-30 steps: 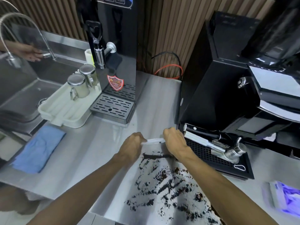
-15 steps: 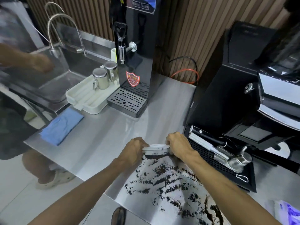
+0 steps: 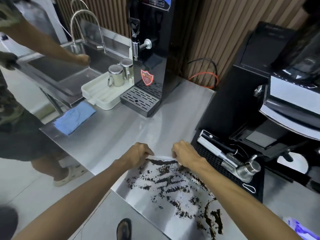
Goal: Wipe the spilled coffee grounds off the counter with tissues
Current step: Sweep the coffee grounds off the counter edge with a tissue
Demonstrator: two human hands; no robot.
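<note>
Dark coffee grounds (image 3: 174,189) lie smeared in streaks over the near part of the steel counter (image 3: 121,134). A white tissue (image 3: 161,158) is stretched flat along the far edge of the spill, with a dark line of grounds gathered against it. My left hand (image 3: 138,154) grips the tissue's left end with curled fingers. My right hand (image 3: 186,154) grips its right end the same way. Both hands press down on the counter.
A black coffee machine with a drip tray (image 3: 230,172) and a portafilter (image 3: 242,168) stands right of my right hand. A black water boiler (image 3: 149,58), a white rack (image 3: 102,96) with two steel cups and a blue cloth (image 3: 74,117) lie further left. Another person (image 3: 20,84) stands at the sink.
Both hands have drawn the tissue a little toward me across the spill. The view has shifted, so more of the sink and the other person shows at the left.
</note>
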